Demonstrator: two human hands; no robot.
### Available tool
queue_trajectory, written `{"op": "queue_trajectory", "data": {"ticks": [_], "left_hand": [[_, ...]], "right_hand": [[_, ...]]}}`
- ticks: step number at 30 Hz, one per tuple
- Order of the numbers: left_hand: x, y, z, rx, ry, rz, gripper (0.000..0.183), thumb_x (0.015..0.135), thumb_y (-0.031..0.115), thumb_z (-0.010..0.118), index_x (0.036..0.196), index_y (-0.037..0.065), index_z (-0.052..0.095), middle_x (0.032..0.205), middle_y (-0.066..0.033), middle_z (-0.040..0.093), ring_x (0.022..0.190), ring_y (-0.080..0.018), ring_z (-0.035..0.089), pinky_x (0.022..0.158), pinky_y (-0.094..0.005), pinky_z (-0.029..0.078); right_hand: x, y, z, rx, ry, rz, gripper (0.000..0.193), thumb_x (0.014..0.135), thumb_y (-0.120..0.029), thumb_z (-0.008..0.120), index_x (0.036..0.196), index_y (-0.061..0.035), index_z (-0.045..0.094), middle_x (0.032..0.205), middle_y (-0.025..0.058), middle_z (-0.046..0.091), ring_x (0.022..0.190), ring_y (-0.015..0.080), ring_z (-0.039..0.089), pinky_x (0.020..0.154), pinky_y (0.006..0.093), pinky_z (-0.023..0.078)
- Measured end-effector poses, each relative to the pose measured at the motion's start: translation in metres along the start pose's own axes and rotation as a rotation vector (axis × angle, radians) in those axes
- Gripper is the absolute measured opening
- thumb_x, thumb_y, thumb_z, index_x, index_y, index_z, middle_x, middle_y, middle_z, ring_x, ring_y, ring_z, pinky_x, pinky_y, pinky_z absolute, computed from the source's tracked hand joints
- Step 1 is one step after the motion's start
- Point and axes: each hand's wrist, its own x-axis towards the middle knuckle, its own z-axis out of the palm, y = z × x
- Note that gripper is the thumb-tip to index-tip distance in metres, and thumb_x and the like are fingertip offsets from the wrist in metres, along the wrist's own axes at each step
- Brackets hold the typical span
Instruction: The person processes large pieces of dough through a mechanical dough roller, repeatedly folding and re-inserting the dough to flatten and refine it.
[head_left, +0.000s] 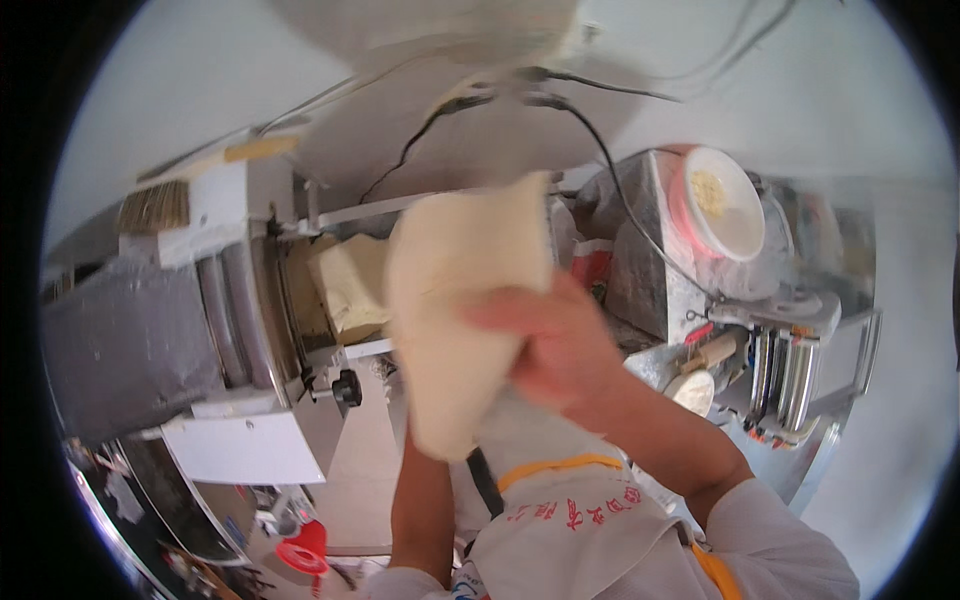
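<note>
A thick, pale sheet of dough (450, 270) is held up in front of me, its lower end hanging down. My right hand (550, 340) is closed on its right side, with the thumb over the near face; the hand is slightly blurred. My left forearm (420, 520) rises behind the dough's lower end, and the dough hides my left hand and its fingers. Just left of the sheet, more pale dough (350, 285) lies in the tray of a large roller machine (240, 310).
The roller machine has a black knob (346, 388) jutting out. At right stand a white bowl (740, 215) with pale crumbs, a smaller machine with metal rollers (795, 380) and a wooden rolling pin (715, 352). A black cable (620, 180) hangs across the back. A red plastic object (303, 547) is lower left.
</note>
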Motion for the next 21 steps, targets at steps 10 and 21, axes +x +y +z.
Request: {"op": "queue_trajectory", "data": {"ticks": [10, 21], "left_hand": [[-0.037, 0.053, -0.046, -0.267, -0.358, 0.412, 0.071, 0.088, 0.046, 0.079, 0.141, 0.004, 0.056, 0.138, -0.0118, 0.061, 0.128, -0.0308, 0.055, 0.11, -0.0509, 0.044], [0.007, 0.079, 0.008, -0.597, -0.682, 0.44, 0.067, 0.094, 0.043, 0.077, 0.144, 0.005, 0.055, 0.144, -0.009, 0.061, 0.135, -0.0299, 0.054, 0.115, -0.0502, 0.044]], "right_hand": [[-0.003, -0.004, 0.053, 0.089, -0.219, 0.044, 0.049, 0.092, -0.008, 0.076, 0.138, -0.0042, 0.059, 0.128, 0.0089, 0.07, 0.119, 0.0218, 0.067, 0.103, 0.0388, 0.052], [0.139, 0.033, -0.243, 0.006, 0.299, 0.047, 0.043, 0.085, -0.001, 0.073, 0.127, 0.005, 0.063, 0.122, 0.0166, 0.069, 0.112, 0.0307, 0.069, 0.1, 0.0446, 0.057]]}}
